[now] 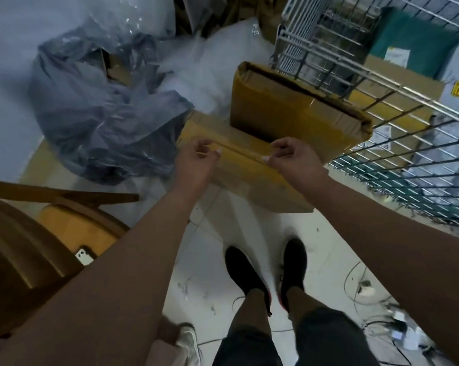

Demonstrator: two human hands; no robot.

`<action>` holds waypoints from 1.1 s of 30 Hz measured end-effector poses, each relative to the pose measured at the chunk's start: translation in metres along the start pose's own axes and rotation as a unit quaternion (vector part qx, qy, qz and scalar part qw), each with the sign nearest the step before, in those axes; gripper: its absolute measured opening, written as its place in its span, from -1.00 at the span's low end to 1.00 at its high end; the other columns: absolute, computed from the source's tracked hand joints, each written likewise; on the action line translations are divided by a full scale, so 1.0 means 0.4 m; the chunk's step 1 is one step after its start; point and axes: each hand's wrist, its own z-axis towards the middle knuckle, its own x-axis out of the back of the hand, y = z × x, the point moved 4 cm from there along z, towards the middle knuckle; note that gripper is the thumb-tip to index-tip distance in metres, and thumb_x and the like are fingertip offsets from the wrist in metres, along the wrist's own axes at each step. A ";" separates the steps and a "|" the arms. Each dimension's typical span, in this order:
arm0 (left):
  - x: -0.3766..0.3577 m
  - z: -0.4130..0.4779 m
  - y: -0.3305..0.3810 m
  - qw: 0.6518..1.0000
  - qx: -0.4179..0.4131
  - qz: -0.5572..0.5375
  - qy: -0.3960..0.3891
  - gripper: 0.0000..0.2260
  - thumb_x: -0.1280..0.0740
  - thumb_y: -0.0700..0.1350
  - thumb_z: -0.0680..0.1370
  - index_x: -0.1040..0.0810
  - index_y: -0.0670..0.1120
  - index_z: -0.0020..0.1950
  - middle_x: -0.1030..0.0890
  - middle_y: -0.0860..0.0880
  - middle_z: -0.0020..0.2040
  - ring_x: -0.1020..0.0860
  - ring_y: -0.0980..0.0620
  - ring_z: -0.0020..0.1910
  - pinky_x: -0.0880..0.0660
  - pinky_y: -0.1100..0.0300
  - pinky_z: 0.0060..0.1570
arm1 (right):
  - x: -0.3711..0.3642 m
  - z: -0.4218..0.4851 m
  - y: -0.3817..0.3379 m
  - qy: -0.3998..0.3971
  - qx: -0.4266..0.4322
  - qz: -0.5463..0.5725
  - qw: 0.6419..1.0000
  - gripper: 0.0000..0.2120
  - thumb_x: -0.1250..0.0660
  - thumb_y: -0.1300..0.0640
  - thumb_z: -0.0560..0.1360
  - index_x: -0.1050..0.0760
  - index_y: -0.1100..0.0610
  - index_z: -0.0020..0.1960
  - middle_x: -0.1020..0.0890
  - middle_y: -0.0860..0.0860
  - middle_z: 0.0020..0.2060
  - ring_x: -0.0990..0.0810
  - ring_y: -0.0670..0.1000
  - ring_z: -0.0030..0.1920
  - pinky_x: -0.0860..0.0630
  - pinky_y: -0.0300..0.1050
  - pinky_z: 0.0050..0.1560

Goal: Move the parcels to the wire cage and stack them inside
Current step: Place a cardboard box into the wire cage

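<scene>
1. Your left hand (196, 161) and right hand (292, 157) hover with fingers loosely curled, holding nothing.
2. Just beneath lies a taped cardboard parcel (243, 170), likely stiff and tape-slick; grip opposite edges.
3. Wire cage (397, 87) stands at two o'clock.

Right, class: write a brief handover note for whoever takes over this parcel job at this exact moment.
Left hand and right hand: loosely curled over the flat box on the floor, no grip yet.
Second box stands on edge beside the wire cage, outside it.
Done: several parcels already lie inside the cage.
Left: lift both boxes in and stack them.
</scene>
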 end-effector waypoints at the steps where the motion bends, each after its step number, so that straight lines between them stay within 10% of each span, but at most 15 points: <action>1: 0.004 0.010 -0.017 1.000 0.010 0.006 0.005 -0.73 -0.48 0.07 0.55 -0.57 0.13 0.23 -0.57 0.09 0.13 -0.57 0.19 0.04 -0.50 0.25 -0.06 | 0.008 0.002 0.020 0.023 -0.008 0.004 1.000 -0.63 -0.56 -0.04 0.49 -0.61 -0.04 0.26 -0.66 -0.17 -0.07 -0.67 -0.07 0.01 -0.61 -0.11 -0.05; 8: 0.030 0.098 -0.046 0.981 0.043 0.189 -0.004 -0.19 -0.49 0.20 0.47 -0.23 0.04 0.63 -0.21 -0.09 0.61 -0.19 -0.19 0.60 -0.25 -0.18 0.53 | 0.077 0.018 0.126 0.097 -0.065 -0.016 0.993 -0.67 -0.57 -0.06 0.45 -0.64 -0.05 0.18 -0.61 -0.20 -0.22 -0.61 -0.10 -0.07 -0.48 -0.15 0.00; 13: 0.049 0.177 -0.058 0.972 0.052 0.228 -0.025 -0.06 -0.53 0.18 0.46 -0.12 -0.06 0.69 -0.14 -0.15 0.65 -0.13 -0.20 0.63 -0.17 -0.17 0.59 | 0.087 0.025 0.170 0.128 -0.069 -0.060 0.987 -0.62 -0.56 0.01 0.44 -0.63 0.02 0.22 -0.58 -0.11 -0.16 -0.61 -0.02 -0.03 -0.41 -0.16 -0.05; 20: 0.033 0.270 -0.097 0.983 0.098 0.146 -0.050 -0.02 -0.59 0.11 0.45 -0.08 -0.04 0.70 -0.15 -0.12 0.67 -0.20 -0.21 0.62 -0.26 -0.21 0.55 | 0.067 0.045 0.262 0.135 -0.183 -0.103 0.968 -0.14 -0.62 -0.14 0.36 -0.26 0.12 0.47 -0.28 0.20 0.42 -0.29 0.31 0.47 -0.39 0.21 0.43; 24: -0.002 0.285 -0.125 0.979 0.142 0.138 -0.053 0.06 -0.55 0.28 0.41 0.00 0.06 0.71 -0.02 -0.12 0.68 -0.17 -0.28 0.62 -0.31 -0.29 0.50 | 0.042 0.045 0.317 0.101 -0.264 0.053 0.958 0.14 -0.69 -0.18 0.27 -0.02 -0.13 0.60 -0.23 0.13 0.48 -0.37 0.33 0.42 -0.60 0.38 0.18; 33: 0.032 0.177 -0.220 0.952 0.305 -0.018 0.024 0.11 -0.41 0.58 0.21 -0.10 0.13 0.61 -0.23 -0.18 0.55 -0.38 -0.38 0.40 -0.55 -0.42 0.11 | 0.007 0.007 0.411 0.011 -0.336 0.293 0.895 -0.62 -0.25 -0.53 0.48 -0.36 -0.35 0.16 -0.45 -0.11 0.19 -0.48 0.14 0.13 -0.63 0.31 -0.17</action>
